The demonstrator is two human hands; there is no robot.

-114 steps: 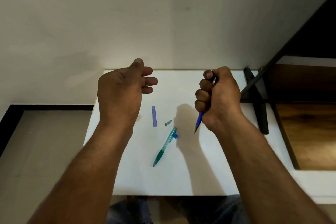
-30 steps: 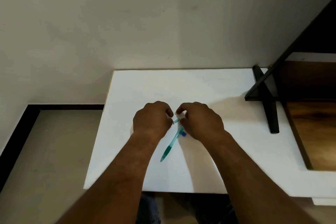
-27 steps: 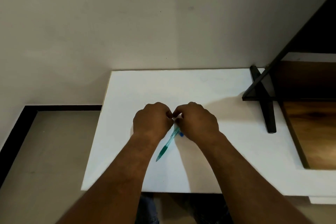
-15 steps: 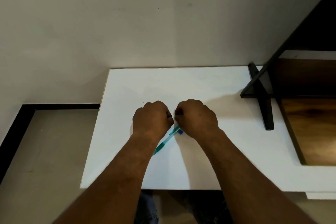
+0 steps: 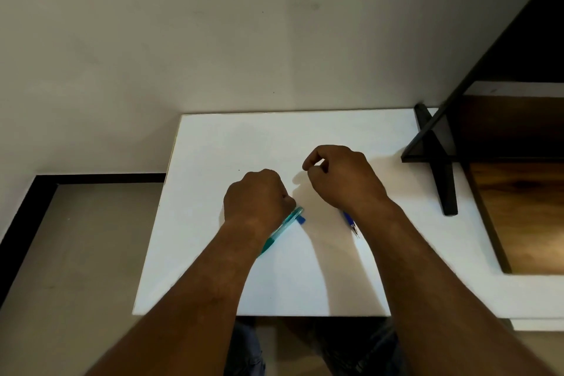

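A green pen [image 5: 282,230] lies slanted on the white table [image 5: 213,156], with a small blue clip [image 5: 301,220] at its upper end. My left hand [image 5: 256,197] is curled into a fist and grips that upper end; the fingertips are hidden. My right hand [image 5: 343,177] hovers just right of it, with thumb and forefinger pinched together. What they pinch is too small to tell. The tip of a blue pen [image 5: 351,223] sticks out under my right wrist, held in the fist.
A black X-shaped shelf support [image 5: 442,168] stands at the table's right edge, with a brown wooden shelf [image 5: 525,217] behind it. The wall runs along the table's far edge. Grey floor [image 5: 76,253] lies to the left, and my knees are below the near edge.
My right hand has pulled away from my left, up and to the right, so the blue pen tip now shows. My left hand stays on the green pen.
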